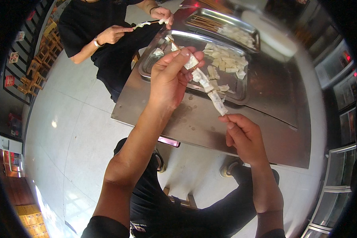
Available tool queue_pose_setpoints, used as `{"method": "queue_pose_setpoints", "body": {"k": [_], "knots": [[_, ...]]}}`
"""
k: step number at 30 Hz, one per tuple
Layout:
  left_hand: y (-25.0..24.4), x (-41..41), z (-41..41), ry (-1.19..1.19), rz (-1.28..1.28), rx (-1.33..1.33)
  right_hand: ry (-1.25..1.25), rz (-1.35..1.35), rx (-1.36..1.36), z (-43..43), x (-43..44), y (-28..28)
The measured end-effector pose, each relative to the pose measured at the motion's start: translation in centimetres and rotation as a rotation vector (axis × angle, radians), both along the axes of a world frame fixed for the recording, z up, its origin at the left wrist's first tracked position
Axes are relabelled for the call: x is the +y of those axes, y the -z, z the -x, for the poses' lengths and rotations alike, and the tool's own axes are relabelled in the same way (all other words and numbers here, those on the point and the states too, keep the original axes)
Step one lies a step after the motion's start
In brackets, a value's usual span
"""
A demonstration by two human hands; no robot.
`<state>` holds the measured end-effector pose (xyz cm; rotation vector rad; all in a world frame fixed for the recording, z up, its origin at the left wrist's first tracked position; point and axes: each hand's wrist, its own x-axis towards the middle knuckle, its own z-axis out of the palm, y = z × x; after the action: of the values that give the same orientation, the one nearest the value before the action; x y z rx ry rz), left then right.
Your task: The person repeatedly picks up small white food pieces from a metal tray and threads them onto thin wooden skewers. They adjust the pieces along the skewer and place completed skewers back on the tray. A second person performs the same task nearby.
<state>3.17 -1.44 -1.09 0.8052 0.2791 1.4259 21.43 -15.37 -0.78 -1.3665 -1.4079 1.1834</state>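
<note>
A bamboo skewer slants over the tray, threaded with several white, flat food pieces. My right hand pinches its lower end, just below the last piece. Farther up, my left hand has thumb and fingers around a white piece on the skewer. Bare wood shows beyond that hand. Beneath lies a shallow metal tray holding a heap of cut pale pieces and a few loose ones at its left end. What the pieces are made of cannot be told.
A second metal tray holds bamboo skewers and loaded white skewers. Both trays stand on a steel table. Across the corner, another person's hands hold a skewer. A phone shows below the table edge.
</note>
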Motion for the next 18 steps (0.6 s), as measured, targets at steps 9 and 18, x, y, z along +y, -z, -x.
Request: {"method": "queue_pose_setpoints", "body": {"k": [9, 18], "knots": [[-0.2, -0.4, -0.1, 0.001, 0.004, 0.02, -0.007, -0.018, -0.014, -0.1, 0.0, -0.2], [-0.1, 1.2, 2.3, 0.136, 0.043, -0.007, 0.152, -0.367, -0.274, -1.4, 0.8, 0.5]]}}
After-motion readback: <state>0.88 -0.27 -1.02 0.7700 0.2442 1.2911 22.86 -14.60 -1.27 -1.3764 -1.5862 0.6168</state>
